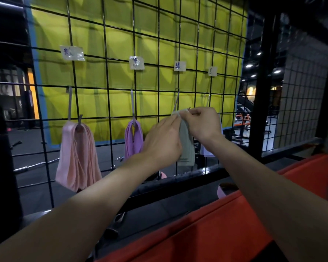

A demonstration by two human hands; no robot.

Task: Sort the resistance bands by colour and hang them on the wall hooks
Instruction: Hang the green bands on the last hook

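A black wire grid [106,76] carries several metal hooks under paper labels. Several pink bands [78,157] hang from the left hook [80,120]. Purple bands [133,138] hang from the second hook. At the third hook [176,103], both hands hold the top of a grey-green band bundle [187,148]. My left hand [163,140] pinches its upper left edge. My right hand [201,123] pinches the top by the hook tip. Pale blue-white bands [206,150] show behind my right wrist, below the fourth hook [207,100].
Paper labels [72,52] are taped to the grid above each hook. A black rail [178,182] runs under the grid. An orange padded surface [225,229] lies in front of me. A black post [259,82] stands at the right. Gym equipment shows beyond the grid.
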